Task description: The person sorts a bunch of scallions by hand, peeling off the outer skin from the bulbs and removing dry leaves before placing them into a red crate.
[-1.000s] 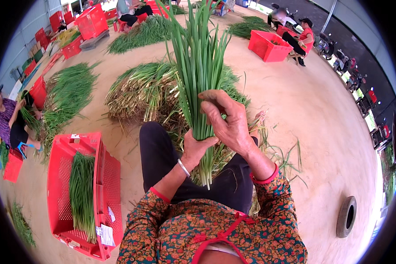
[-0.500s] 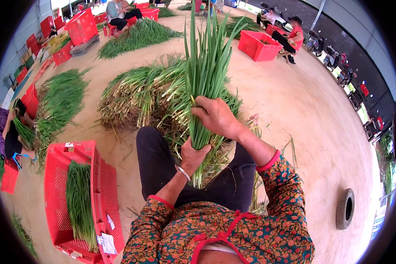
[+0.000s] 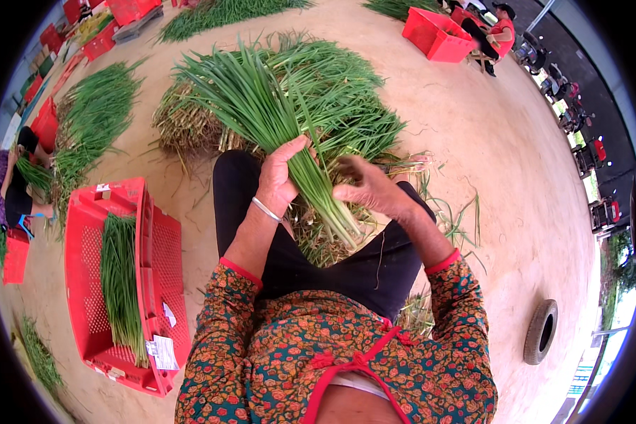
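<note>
My left hand (image 3: pixel 279 177) is wrapped round the middle of a thick bunch of garlic chives (image 3: pixel 258 102). The bunch slants over my lap, with its green leaves to the upper left and its pale stem ends toward my right knee. Beside those stems is my right hand (image 3: pixel 371 187), fingers apart and slightly blurred, its thumb close to the bunch. Whether the thumb touches the stems I cannot tell. Past my knees a large heap of garlic chives (image 3: pixel 343 92) lies on the floor, its brown roots showing at the left side.
To my left stands a red perforated crate (image 3: pixel 166 261) with a bundle of chives (image 3: pixel 120 283) inside. Another chive pile (image 3: pixel 95 127) lies behind it, near a seated person. A red crate (image 3: pixel 438 35) and a seated person are far right; a tyre (image 3: pixel 540 332) stands nearer.
The bunch has tipped from upright to slanting up and left. My right hand has let go of the leaves and moved down beside the stems. The view has tilted downward.
</note>
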### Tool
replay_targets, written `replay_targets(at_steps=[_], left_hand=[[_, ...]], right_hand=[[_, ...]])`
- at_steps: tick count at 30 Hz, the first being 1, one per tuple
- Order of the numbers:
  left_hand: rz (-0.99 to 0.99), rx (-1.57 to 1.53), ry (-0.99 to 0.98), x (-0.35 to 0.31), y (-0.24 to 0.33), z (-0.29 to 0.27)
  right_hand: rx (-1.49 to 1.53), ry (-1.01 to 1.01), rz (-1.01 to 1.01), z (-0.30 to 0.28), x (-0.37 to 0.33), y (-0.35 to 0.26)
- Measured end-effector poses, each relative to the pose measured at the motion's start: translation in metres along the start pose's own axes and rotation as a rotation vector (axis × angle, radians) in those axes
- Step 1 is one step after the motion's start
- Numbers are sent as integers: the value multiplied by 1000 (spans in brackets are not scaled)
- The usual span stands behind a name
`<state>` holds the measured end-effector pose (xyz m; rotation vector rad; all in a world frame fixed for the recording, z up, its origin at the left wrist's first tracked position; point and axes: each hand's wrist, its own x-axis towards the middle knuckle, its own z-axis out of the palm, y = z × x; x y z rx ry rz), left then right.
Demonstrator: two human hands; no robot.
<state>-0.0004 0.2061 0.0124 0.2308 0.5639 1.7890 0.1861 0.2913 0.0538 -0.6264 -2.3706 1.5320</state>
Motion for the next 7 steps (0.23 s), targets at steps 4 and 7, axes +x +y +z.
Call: replay_targets(at_steps=[4,7], left_hand=[[153,-38,59,-5,10,-2],[104,-101,-101,-21,26,2]], right_hand=[[44,-194,-58,41,7,-15],[302,-415,153,42,13,-24]])
